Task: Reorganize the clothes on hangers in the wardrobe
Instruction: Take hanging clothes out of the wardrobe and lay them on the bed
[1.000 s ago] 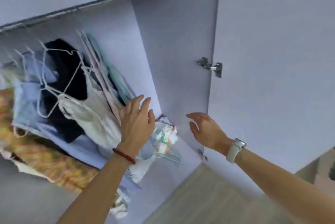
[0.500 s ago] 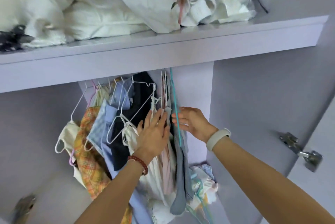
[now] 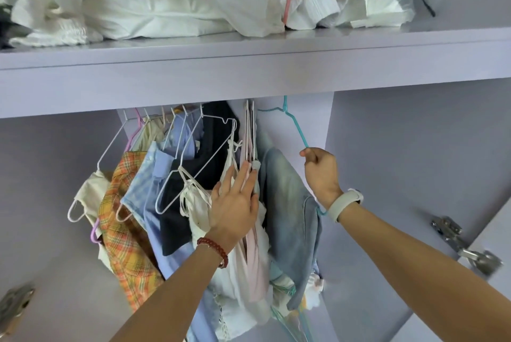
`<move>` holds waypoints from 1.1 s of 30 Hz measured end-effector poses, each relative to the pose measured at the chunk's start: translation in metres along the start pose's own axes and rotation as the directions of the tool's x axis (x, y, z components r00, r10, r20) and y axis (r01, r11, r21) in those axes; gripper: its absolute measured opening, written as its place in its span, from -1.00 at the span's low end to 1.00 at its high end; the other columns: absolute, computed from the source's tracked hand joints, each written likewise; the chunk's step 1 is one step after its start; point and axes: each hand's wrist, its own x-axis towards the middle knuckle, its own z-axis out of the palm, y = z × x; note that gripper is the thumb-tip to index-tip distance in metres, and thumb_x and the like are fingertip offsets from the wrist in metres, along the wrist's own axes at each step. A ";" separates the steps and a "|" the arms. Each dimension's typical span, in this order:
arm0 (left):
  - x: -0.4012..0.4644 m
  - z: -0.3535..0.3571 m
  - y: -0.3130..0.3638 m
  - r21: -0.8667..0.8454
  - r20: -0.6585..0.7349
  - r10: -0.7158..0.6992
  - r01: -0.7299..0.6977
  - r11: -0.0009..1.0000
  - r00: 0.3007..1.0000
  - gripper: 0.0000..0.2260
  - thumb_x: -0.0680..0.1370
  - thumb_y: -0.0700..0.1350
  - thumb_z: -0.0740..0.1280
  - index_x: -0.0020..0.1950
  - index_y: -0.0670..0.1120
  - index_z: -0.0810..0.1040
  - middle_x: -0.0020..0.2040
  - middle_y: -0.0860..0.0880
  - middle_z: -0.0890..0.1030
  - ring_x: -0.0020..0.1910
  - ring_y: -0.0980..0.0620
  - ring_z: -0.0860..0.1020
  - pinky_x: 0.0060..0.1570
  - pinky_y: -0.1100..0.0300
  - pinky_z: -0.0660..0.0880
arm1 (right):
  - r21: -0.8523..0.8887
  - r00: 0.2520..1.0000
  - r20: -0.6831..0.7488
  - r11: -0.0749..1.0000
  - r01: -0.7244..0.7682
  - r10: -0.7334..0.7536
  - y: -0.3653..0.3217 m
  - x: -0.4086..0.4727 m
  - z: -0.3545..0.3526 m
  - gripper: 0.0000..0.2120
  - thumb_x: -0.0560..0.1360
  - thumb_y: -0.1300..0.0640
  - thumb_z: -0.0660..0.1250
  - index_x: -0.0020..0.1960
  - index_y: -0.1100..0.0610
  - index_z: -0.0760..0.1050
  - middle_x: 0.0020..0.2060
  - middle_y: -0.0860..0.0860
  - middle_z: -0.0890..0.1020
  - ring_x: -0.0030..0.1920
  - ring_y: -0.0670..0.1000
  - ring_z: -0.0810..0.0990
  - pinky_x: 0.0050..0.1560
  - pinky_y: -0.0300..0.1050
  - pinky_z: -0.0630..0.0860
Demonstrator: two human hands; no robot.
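I see the left hand, fingers straight, pressing the bunched clothes on white wire hangers leftward to open a gap, while the right hand pinches the teal wire hanger w/ faded blue jeans under the lilac shelf

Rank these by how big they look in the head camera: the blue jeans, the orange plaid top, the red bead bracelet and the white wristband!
1. Blue jeans and orange plaid top: both look about equally big, too close to rank.
2. White wristband.
3. Red bead bracelet, only slightly smaller.
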 end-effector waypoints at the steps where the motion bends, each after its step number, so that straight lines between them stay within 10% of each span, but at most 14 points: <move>1: 0.000 0.000 0.001 -0.018 0.004 -0.006 0.006 1.000 1.000 -0.52 0.60 0.03 0.04 0.51 0.07 0.01 0.53 0.13 -0.09 0.50 -0.01 -0.06 0.39 -0.02 0.08 | 0.025 1.000 -0.008 1.000 0.002 -0.001 0.003 -0.001 -0.002 -0.75 0.53 0.33 0.11 -0.08 0.26 0.57 -0.18 0.04 0.58 -0.20 0.03 0.48 -0.11 -0.29 0.33; 23: -0.002 -0.012 0.031 -0.078 -0.051 -0.062 0.058 0.995 0.997 -0.57 0.58 -0.08 0.13 0.46 0.03 0.20 0.53 0.00 0.03 0.49 -0.07 -0.07 0.38 -0.18 -0.09 | 0.032 0.982 -0.179 0.997 0.074 -0.067 0.020 -0.024 -0.064 -0.78 0.52 0.29 0.15 -0.23 0.15 0.51 -0.55 -0.05 0.30 -0.55 -0.13 0.27 -0.41 -0.28 0.26; 33: -0.011 -0.024 0.115 -0.411 -0.274 0.269 -0.366 0.835 0.923 -0.54 0.51 -0.06 0.19 0.39 -0.18 0.34 0.40 -0.17 0.35 0.41 -0.22 0.25 0.33 -0.22 0.20 | -0.291 0.987 -0.159 0.956 -0.038 -0.010 0.065 -0.134 -0.172 -0.63 0.50 0.11 0.30 -0.39 0.32 0.43 -0.51 0.19 0.40 -0.43 0.00 0.32 -0.34 -0.04 0.33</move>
